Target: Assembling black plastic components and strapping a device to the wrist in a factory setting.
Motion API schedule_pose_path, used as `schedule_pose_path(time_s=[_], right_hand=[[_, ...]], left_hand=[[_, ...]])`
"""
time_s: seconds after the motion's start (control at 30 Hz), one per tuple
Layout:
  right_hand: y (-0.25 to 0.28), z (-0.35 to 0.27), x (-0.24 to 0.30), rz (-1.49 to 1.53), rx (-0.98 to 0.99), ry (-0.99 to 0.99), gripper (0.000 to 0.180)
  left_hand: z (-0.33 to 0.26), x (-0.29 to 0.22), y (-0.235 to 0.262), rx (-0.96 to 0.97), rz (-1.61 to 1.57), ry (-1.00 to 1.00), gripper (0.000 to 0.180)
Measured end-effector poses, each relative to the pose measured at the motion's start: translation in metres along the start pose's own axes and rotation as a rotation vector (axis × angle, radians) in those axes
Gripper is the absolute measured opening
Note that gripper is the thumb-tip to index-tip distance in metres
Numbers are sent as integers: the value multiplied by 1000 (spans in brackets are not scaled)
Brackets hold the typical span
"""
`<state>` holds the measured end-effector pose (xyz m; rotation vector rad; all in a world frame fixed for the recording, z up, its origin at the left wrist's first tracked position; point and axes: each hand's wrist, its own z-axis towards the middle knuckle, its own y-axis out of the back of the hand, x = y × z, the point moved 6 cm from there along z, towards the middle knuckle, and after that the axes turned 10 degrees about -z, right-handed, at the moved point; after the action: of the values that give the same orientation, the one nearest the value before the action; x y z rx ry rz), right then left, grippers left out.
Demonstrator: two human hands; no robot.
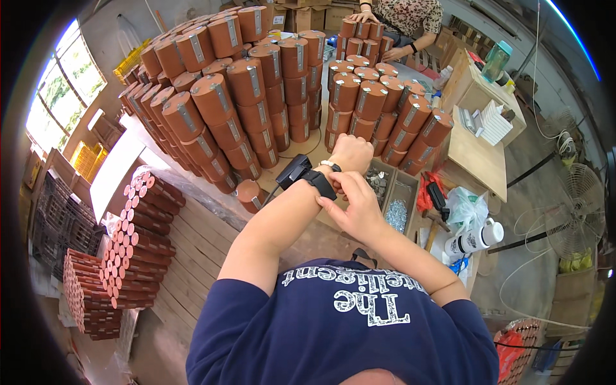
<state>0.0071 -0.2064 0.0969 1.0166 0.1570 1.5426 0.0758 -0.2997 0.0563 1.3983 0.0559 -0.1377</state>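
In front of my chest, my left hand is curled into a loose fist, back of the hand upward, with nothing seen in it. A wide black wrist strap circles that forearm, with a black box-shaped device on its outer side. A thin light band sits closer to the hand. My right hand reaches across, its thumb and fingers closed on the edge of the black strap. Just beyond stand stacked brown cylinders with metal strips, and a lone brown cylinder is left of the device.
Tall stacks of brown cylinders fill the bench's left side. Trays of small metal parts, a hammer and a white bottle lie to the right. Bundled reddish rods are at left, a fan at right. Another person works across the bench.
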Motion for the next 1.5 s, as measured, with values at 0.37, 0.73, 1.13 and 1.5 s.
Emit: schedule_pose_path(time_s=[0.37,0.73,1.13,1.5], right_hand=[[-41,-35,-46,651,402,-693,20],[14,-58,-24,222,355,-199,17],[-27,-101,-68,484,369,-593,13],[-12,-67,-52,365,240,-456,9]], left_hand=[[-9,-12,-43,7,12,-124,15],[-20,-49,-59,-81,-2405,654,11],[-23,-75,-56,-255,-63,-414,13],[-18,-52,-72,-76,-118,-190,19]])
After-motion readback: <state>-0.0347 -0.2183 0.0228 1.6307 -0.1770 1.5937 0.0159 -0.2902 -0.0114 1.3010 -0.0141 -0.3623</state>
